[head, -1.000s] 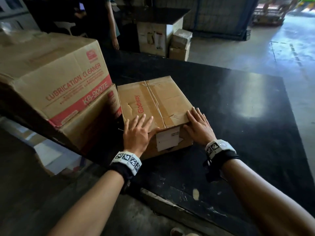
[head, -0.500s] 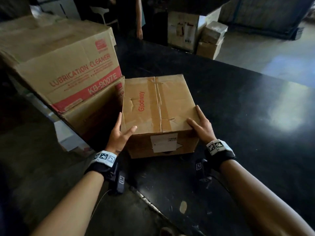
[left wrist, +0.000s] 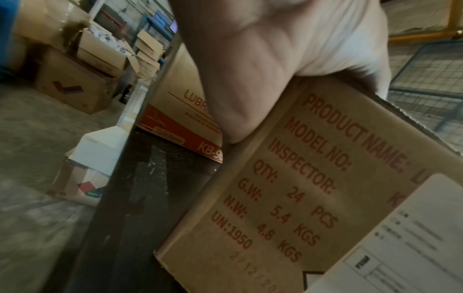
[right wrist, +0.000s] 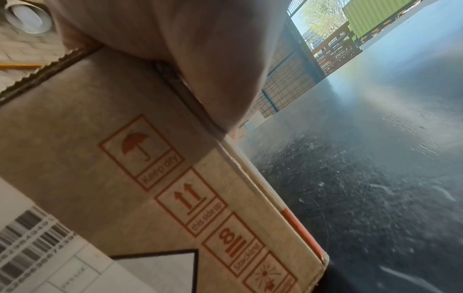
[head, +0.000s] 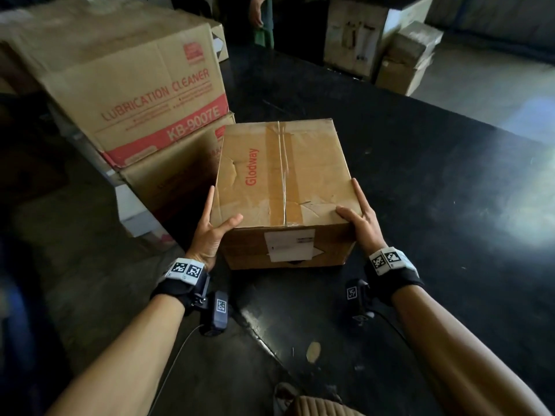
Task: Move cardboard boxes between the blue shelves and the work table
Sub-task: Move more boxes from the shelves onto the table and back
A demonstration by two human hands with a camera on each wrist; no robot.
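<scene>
A taped brown cardboard box marked "Glodway" (head: 282, 181) sits near the front of the black work table (head: 435, 181). My left hand (head: 214, 226) grips its near left corner, thumb on top and fingers along the side. My right hand (head: 357, 217) grips the near right corner the same way. In the left wrist view my palm (left wrist: 250, 69) lies against the box's printed face (left wrist: 288, 188). In the right wrist view my hand (right wrist: 200, 49) wraps the top edge of the box (right wrist: 125, 158). Whether the box is off the table I cannot tell.
Two stacked "Lubrication Cleaner" boxes (head: 135, 85) stand just left of the Glodway box. More boxes (head: 405, 55) stand beyond the table's far edge, where a person (head: 261, 16) stands. A white carton (head: 135, 211) and other boxes (left wrist: 75, 89) are on the floor at left.
My hands slid from flat on the box top to its near corners, thumbs over the top edge. The box has turned square to me and come closer.
</scene>
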